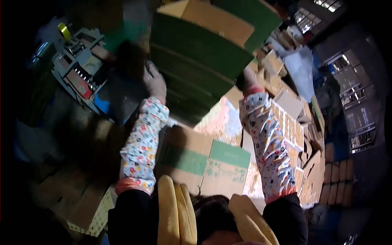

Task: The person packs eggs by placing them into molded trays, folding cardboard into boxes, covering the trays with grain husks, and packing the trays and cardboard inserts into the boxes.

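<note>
A green cardboard box (pixel 196 57) is held up in front of me, tilted, with brown inner flaps showing at its top. My left hand (pixel 155 83) is closed against its left side, fingers along the edge. On the opposite side my right hand (pixel 250 79) grips the box, its fingers mostly hidden behind the cardboard. Floral sleeve covers are on both forearms. Below the box, close to my body, lies a brown carton (pixel 210 165) with a green band and green print.
To the left stands a taping machine (pixel 81 69) with a roll of yellow tape (pixel 64 31). Cardboard pieces and packed trays (pixel 288 126) fill the right side, beside a clear plastic sheet (pixel 299 71). Brown stacked bundles (pixel 338 179) stand farther right. The left side is dark.
</note>
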